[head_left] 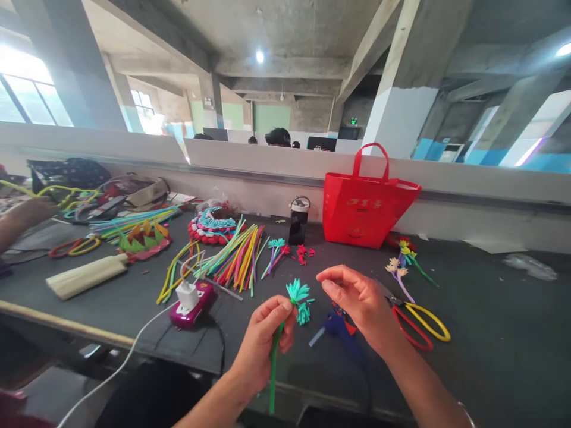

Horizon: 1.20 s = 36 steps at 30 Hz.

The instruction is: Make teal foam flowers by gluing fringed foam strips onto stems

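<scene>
My left hand [270, 327] is closed around a craft flower [297, 290] with teal petals, pinching it just under the bloom. Its fuzzy green stem [273, 374] hangs below my fingers. Behind the bloom, a small heap of cut teal pieces [304, 314] lies on the table. My right hand [352, 297] hovers to the right of the flower, thumb and index tips close but seemingly apart, with nothing visible in it. Under it, partly hidden, is a blue tool [339, 326], apparently a glue gun, with a translucent stick [316, 337]. Scissors [419, 321] with red and yellow handles lie beside my right wrist.
A fan of coloured pipe cleaners [236, 255], finished flowers [404, 255], a dark cup [298, 221] and a red bag [368, 208] stand or lie farther back. A purple power strip [193, 306] trails cables at left. Another person's hand [33, 211] is at far left.
</scene>
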Tool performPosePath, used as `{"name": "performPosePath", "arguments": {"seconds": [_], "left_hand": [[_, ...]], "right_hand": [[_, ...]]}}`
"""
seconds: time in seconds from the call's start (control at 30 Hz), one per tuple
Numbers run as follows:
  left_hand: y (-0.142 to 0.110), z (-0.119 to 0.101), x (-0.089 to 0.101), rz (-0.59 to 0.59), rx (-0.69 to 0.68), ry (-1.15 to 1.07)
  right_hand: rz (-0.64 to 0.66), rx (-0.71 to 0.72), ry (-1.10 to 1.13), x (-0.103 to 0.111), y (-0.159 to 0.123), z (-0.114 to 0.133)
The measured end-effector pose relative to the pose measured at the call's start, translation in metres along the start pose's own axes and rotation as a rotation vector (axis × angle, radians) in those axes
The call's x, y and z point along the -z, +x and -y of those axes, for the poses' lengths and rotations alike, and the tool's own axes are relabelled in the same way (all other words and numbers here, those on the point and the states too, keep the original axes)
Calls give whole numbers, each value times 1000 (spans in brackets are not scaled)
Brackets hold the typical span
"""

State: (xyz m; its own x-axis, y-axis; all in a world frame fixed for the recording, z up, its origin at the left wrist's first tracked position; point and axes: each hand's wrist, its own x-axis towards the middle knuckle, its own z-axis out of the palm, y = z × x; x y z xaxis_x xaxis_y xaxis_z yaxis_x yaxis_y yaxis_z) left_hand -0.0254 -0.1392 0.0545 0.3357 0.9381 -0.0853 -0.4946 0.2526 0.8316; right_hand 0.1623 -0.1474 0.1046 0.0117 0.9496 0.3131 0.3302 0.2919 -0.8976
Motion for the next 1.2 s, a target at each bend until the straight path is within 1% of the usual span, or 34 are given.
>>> {"name": "performPosePath", "arguments": {"seconds": [0.13,0.3,0.37,0.43,0.47,0.53,0.6,0.67,0.77,0.83,1.0,1.1,1.2], "left_hand": [[-33,12,-18,19,33,-38],[-66,21,-37,41,77,-39],[-75,22,-41,48,73,-36],[-80,23,-42,35,58,-33],[-82,24,-41,19,45,-34],[-84,26,-36,-15,16,-41],[-85,30,-30,-30,9,-51],[-86,34,-24,-27,19,-73],[-88,38,-18,-25,30,-116],[-89,40,-17,-32,29,-136],[-93,43,-17,-68,7,-151],[-95,44,-15,-87,-7,-168],[-96,47,-12,-111,1,-203]], "right_hand": [[62,12,24,7,-29,5],[77,51,108,17,-58,10],[2,27,192,19,-69,13],[-136,-19,313,18,-80,10],[-197,-45,374,15,-85,7],[-250,-101,463,5,-95,-3],[-218,-169,509,-7,-104,-13],[-157,-223,525,-19,-111,-21],[-92,-254,523,-31,-115,-26],[-90,-242,529,-35,-114,-26],[-142,-227,562,-43,-117,-31],[-137,-263,580,-55,-129,-40],[-89,-329,572,-72,-143,-48]]}}
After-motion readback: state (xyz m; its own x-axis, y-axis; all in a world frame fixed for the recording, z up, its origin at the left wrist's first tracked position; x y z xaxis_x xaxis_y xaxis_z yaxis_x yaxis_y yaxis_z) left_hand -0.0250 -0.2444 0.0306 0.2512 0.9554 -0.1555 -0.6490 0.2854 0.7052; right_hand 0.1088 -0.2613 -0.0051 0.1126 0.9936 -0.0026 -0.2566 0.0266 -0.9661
